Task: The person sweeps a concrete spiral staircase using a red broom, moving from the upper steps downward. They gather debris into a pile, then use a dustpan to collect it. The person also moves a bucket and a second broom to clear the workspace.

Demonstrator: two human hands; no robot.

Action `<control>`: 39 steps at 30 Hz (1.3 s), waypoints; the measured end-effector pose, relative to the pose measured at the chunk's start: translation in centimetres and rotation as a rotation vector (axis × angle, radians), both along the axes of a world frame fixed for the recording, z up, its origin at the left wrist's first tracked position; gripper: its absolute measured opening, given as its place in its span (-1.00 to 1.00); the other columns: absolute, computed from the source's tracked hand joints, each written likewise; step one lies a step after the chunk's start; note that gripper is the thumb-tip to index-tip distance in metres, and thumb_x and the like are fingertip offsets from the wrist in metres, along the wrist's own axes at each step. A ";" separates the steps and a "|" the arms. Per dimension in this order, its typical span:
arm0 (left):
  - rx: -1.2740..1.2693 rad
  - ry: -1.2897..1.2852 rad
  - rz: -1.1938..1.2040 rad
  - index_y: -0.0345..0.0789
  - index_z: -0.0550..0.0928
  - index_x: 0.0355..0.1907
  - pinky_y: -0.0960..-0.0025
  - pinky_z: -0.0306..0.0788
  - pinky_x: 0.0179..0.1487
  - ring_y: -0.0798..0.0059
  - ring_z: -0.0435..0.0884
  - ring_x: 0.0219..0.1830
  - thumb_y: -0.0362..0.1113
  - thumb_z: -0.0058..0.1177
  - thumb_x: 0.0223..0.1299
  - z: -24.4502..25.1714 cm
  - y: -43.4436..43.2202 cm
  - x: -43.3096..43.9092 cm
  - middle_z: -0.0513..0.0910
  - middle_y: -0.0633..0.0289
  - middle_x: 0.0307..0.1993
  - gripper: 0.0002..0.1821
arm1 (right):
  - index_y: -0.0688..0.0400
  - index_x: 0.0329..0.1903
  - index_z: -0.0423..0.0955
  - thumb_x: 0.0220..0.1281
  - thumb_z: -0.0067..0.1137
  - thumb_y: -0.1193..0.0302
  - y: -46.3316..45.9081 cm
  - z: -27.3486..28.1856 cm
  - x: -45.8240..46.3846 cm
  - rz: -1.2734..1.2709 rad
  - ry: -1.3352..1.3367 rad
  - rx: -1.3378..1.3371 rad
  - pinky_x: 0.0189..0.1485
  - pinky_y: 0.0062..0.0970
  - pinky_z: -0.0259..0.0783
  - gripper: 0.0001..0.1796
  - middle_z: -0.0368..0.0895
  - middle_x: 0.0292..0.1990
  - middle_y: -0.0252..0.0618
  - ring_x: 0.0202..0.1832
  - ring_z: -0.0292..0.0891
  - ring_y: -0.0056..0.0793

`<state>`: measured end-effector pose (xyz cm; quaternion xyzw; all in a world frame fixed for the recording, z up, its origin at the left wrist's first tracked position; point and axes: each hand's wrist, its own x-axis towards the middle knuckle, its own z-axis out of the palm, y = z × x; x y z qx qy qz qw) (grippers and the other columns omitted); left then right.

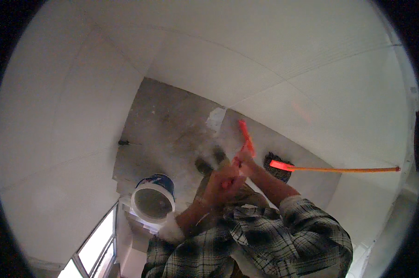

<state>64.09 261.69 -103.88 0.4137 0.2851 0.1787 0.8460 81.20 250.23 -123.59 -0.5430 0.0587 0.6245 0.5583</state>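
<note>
My right hand [244, 162] is closed around a bright red, long, narrow tool [247, 139], whose far part sticks out beyond my fingers towards the wall. My left hand [223, 182] is closed just nearer my body, almost touching the right; a bit of red shows among its fingers, so it seems to grip the same tool. Blur hides the tool's exact kind and where it ends. Left of my left forearm stands a bucket [171, 189] with a pale rim and greyish contents. To the right, a dark, shaggy brush head [282, 175] has a red socket and long orange pole [345, 170].
Pale walls [195, 62] meet the stained concrete floor [161, 114] ahead and to both sides. A small dark object [123, 142] lies at the left wall's foot. A window [98, 239] is at the lower left. My shoes [204, 166] are below my hands.
</note>
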 end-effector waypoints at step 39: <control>0.863 0.557 0.726 -0.32 0.56 -0.45 0.37 0.37 -0.43 0.34 0.50 -0.49 -0.31 0.11 0.12 1.2 23.4 -9.3 0.54 0.19 -0.49 -0.87 | 0.09 -0.38 0.42 0.13 0.20 0.25 41.8 -2.0 -14.8 0.684 0.211 0.266 -0.53 -0.41 0.33 -0.79 0.47 -0.56 -0.30 -0.52 0.44 -0.43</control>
